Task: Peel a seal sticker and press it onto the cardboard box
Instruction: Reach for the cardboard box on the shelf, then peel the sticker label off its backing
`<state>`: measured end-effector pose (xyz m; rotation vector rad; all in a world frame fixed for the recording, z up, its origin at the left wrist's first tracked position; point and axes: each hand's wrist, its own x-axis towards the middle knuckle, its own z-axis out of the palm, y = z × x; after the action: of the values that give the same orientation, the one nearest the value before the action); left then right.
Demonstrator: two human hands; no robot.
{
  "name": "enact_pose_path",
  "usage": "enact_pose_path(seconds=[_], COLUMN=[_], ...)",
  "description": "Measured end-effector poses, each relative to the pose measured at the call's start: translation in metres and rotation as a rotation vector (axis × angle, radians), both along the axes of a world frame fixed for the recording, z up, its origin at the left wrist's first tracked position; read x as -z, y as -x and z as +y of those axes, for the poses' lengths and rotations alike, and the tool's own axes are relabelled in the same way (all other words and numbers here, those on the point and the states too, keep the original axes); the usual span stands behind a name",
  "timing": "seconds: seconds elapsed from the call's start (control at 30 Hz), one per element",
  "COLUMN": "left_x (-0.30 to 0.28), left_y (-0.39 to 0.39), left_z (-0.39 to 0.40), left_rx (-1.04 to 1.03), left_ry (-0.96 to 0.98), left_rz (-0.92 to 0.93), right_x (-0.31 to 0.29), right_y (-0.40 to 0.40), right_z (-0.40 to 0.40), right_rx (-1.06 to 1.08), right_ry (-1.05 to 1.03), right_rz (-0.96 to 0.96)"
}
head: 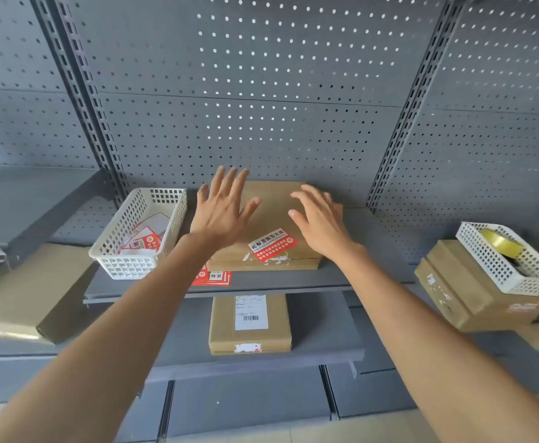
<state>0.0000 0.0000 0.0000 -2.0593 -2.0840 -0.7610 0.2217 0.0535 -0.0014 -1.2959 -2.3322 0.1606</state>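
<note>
A flat cardboard box lies on the grey shelf in the middle of the view. A red and white seal sticker is stuck across its near edge. My left hand hovers over the box's left part, fingers spread, holding nothing. Over the right part my right hand is spread flat and also empty. Whether either palm touches the cardboard I cannot tell. More red stickers lie on the shelf just in front of the box, partly hidden by my left forearm.
A white plastic basket with sticker sheets stands left of the box. Another labelled cardboard box sits on the shelf below. At the right, a white basket holding a roll of tape rests on stacked boxes. A larger box lies at the left.
</note>
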Motion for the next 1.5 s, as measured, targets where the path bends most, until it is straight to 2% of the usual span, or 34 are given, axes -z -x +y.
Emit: enact_pose_path(seconds=[0.33, 0.63, 1.17, 1.5], left_x=[0.031, 0.040, 0.047, 0.043], left_y=[-0.005, -0.024, -0.033, -0.041], left_z=[-0.025, -0.026, -0.024, -0.022], left_rx=[0.102, 0.225, 0.172, 0.130], left_ry=[-0.026, -0.081, -0.184, -0.133], left_rz=[0.091, 0.022, 0.046, 0.000], right_x=[0.014, 0.016, 0.016, 0.011], right_y=[0.008, 0.013, 0.009, 0.018], right_z=[-0.017, -0.009, -0.006, -0.003], right_rx=[0.014, -0.019, -0.059, -0.051], right_ry=[0.083, 0.112, 0.086, 0.084], right_rz=[0.023, 0.030, 0.015, 0.018])
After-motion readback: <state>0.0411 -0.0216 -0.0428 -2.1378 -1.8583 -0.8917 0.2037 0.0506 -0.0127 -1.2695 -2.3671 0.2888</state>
